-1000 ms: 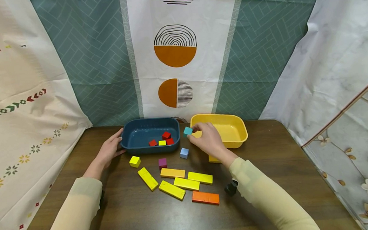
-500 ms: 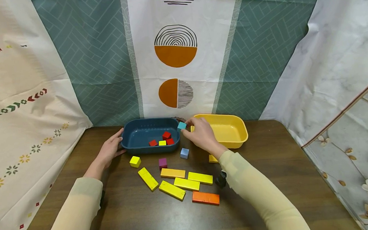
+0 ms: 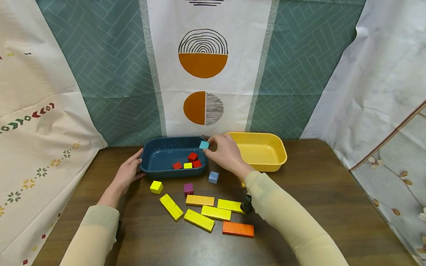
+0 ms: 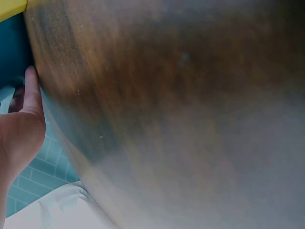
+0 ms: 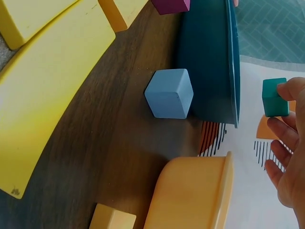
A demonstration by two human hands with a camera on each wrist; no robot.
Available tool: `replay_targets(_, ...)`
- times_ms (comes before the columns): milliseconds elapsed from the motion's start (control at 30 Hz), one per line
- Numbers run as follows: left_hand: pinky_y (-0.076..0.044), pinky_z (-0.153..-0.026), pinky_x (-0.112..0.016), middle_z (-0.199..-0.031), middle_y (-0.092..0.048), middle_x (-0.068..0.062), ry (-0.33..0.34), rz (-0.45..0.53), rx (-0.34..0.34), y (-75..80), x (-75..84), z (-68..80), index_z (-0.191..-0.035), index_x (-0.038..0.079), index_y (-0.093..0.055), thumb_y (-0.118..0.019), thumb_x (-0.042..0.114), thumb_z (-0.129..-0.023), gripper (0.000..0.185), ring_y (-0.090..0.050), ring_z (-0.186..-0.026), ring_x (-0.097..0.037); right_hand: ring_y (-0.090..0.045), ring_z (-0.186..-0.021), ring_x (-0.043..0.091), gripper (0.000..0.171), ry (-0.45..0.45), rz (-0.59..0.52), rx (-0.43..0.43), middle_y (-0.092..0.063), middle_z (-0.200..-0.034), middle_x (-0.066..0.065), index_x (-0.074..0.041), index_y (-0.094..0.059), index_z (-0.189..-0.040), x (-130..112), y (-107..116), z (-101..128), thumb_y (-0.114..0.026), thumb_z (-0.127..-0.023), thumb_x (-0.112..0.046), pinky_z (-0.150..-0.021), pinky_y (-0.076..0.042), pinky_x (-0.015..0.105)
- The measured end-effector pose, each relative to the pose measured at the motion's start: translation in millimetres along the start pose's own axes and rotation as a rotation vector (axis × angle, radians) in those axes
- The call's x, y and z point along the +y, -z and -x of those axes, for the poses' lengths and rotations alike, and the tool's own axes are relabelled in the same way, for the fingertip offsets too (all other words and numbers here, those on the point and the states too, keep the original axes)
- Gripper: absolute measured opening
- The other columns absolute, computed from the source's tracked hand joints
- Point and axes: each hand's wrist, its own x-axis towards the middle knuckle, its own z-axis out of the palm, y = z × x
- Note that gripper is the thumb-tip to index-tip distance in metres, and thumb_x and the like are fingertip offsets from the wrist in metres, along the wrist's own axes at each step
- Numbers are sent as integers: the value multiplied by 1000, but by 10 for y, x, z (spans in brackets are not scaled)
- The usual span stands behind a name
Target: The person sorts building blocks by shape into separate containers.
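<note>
Head view: we see the right hand point(image 3: 226, 153) pinching a teal cube point(image 3: 204, 145) mid-frame, against the right rim of a navy tub point(image 3: 173, 173).
Left of centre, the left hand point(image 3: 127, 174) rests straight fingers on the tub's outer wall; we spot a light-blue cube point(image 3: 213, 177) below the teal one.

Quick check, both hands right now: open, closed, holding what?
Left hand: open, touching the blue tub.
Right hand: closed, pinching a teal block.

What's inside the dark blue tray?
Three red cubes and a yellow cube show inside the dark blue tray. The near wall partly hides the front cubes; anything low behind it can't be seen.
</note>
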Motion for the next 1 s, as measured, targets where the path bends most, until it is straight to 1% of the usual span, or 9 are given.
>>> replay_targets(133, -32, -112, -61, -168, -7, -22, 6, 15, -11, -23, 109, 78, -165, 16, -12, -29, 14, -111, 57, -28, -146, -48, -50, -111, 20, 35, -6, 10, -7, -68, -107, -2, -14, -72, -114, -36, -20, -20, -76, -90, -38, -90, -50, 36)
replay_targets(233, -31, -112, -61, -168, -7, -22, 7, 17, -15, -32, 149, 114, -165, 14, -12, -30, 14, -111, 57, -28, -146, -48, -51, -108, 20, 35, -5, 20, -12, -68, -105, -3, -14, -73, -114, -54, -39, -36, -76, -90, -39, -88, -50, 36)
replay_targets(433, -31, -112, -61, -168, -8, -22, 11, 29, -15, -46, 163, 119, -165, 15, -12, -31, 14, -111, 58, -29, -146, -47, -50, -103, 18, 31, -3, 35, -11, -65, -96, -6, -17, -72, -110, -66, -85, -63, -75, -91, -40, -83, -48, 35)
replay_targets(533, -32, -112, -61, -168, -9, -21, 13, 30, -15, -45, 155, 111, -165, 15, -12, -30, 14, -111, 57, -30, -145, -47, -50, -106, 19, 33, -3, 37, -16, -65, -97, -5, -16, -71, -114, -65, -104, -69, -75, -91, -41, -85, -48, 36)
replay_targets(733, -32, -112, -61, -168, -10, -22, 8, 26, -14, -57, 152, 110, -165, 15, -12, -30, 15, -111, 57, -30, -145, -47, -52, -111, 21, 51, 2, 36, -20, -68, -118, -1, -14, -65, -133, -56, -83, -64, -75, -92, -42, -91, -49, 38)
replay_targets(767, -32, -112, -60, -168, -10, -21, 2, 22, -11, -48, 115, 87, -165, 17, -12, -30, 16, -111, 57, -31, -145, -46, -52, -112, 21, 51, 2, 29, -17, -67, -122, -1, -14, -65, -134, -52, -72, -61, -75, -92, -42, -92, -49, 38)
replay_targets(833, -32, -112, -61, -168, -10, -21, 3, 24, -10, -50, 116, 88, -165, 16, -12, -30, 16, -111, 57, -31, -145, -47, -51, -112, 21, 50, 11, 14, -8, -67, -123, 0, -14, -65, -134, -37, -49, -57, -75, -92, -40, -92, -49, 38)
replay_targets(967, -32, -112, -61, -168, -9, -22, 8, 22, -10, -49, 132, 102, -165, 16, -12, -30, 16, -111, 57, -30, -145, -47, -50, -112, 22, 47, 24, -6, 5, -67, -124, 4, -14, -67, -132, 0, -4, -45, -74, -93, -39, -92, -48, 39)
replay_targets(1000, -32, -112, -61, -168, -9, -23, 13, 27, -12, -58, 167, 122, -165, 14, -12, -30, 14, -111, 57, -29, -145, -48, -50, -112, 22, 46, 29, -7, 7, -67, -124, 4, -14, -67, -131, 9, 7, -42, -74, -93, -39, -92, -48, 39)
